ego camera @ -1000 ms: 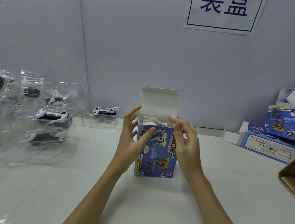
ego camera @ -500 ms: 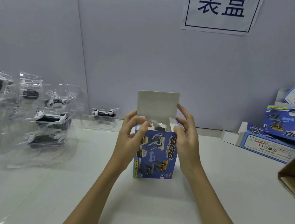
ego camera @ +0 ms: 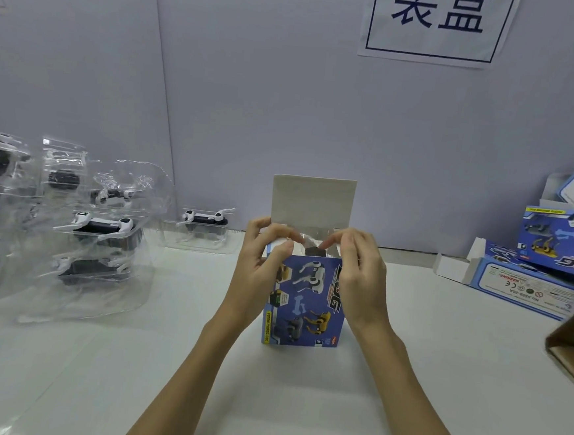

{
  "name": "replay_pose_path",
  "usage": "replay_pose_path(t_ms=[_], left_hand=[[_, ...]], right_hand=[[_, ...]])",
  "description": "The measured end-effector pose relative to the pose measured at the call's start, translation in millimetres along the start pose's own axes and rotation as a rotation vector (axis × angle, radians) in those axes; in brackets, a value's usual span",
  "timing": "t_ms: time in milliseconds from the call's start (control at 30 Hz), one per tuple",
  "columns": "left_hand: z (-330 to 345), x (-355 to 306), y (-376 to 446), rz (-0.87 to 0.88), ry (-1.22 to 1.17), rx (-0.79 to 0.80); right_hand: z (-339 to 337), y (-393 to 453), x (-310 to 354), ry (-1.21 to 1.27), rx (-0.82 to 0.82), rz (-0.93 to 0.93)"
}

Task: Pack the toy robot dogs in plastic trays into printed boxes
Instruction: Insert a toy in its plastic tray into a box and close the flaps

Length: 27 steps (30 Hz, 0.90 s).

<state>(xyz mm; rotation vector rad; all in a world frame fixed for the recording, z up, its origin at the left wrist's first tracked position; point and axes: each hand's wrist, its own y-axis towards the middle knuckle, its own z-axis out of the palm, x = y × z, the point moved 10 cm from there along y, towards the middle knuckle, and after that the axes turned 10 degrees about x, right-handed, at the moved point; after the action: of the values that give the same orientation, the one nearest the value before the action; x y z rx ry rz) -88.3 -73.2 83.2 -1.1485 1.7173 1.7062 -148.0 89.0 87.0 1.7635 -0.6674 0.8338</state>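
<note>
Blue printed box (ego camera: 306, 301) standing upright at the centre of the white table (ego camera: 437, 383), top lid flap (ego camera: 313, 201) raised. Left hand (ego camera: 261, 266) and right hand (ego camera: 360, 278) grip its upper sides, fingers curled over the opening, apparently pressing the side flaps inward. Trayed toy robot dogs (ego camera: 99, 226) stacked at left; more printed boxes (ego camera: 531, 281) at right.

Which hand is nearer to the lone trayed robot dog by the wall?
Left. The left hand grips the open printed box's left top edge, just right of that trayed dog; the right hand is on the box's far side.
</note>
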Motion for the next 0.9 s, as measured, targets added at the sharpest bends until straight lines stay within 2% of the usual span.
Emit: replay_pose_path(t_ms=[100, 167, 300, 500, 700, 900], left_hand=[[-1, 5, 0, -0.041, -0.079, -0.020], [-5, 9, 1, -0.068, -0.149, -0.034], [-13, 10, 2, -0.055, -0.139, -0.054], [-2, 18, 8, -0.121, -0.101, -0.007], [-6, 12, 12, -0.062, -0.001, -0.035], [-11, 18, 15, -0.039, -0.147, -0.051]], right_hand=[[3, 4, -5, 0.124, 0.048, 0.069], [1, 6, -14, 0.299, 0.057, 0.126], [5, 8, -28, 0.555, 0.036, 0.243], [10, 11, -34, 0.692, 0.049, 0.295], [12, 11, -37, 0.684, 0.039, 0.326], [11, 15, -33, 0.697, 0.060, 0.323]])
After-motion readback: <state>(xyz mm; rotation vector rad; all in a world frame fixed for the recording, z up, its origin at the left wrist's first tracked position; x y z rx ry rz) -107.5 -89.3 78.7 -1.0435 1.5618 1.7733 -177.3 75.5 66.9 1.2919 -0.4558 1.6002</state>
